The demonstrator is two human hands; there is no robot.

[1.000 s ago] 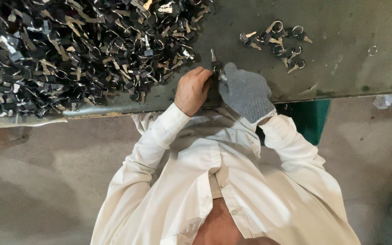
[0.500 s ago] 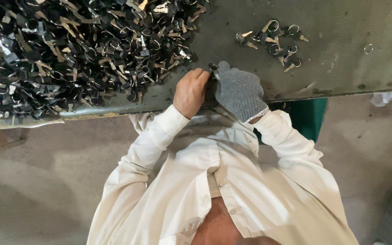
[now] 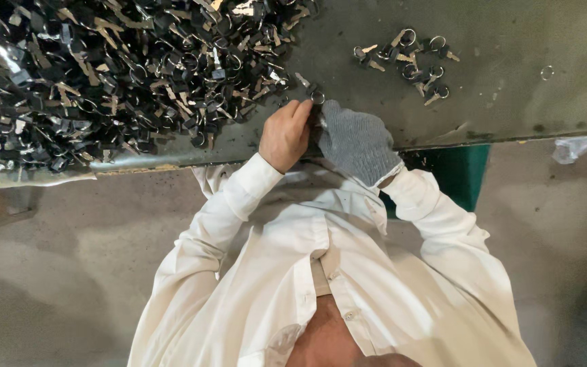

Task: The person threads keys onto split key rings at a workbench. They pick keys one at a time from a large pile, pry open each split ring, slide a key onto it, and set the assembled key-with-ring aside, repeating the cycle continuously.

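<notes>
Where the grey metal counter ran across the top of the view, a great heap of black-headed keys covered its left half, and a small cluster of ringed keys lay well apart to the right. At the near edge the bare left hand and the grey-gloved right hand met, both grips pinched narrow on one key with a ring. It sat at their fingertips, just beyond both hands, its long axis pointing away from the person; the heap lay nearer the left hand.
</notes>
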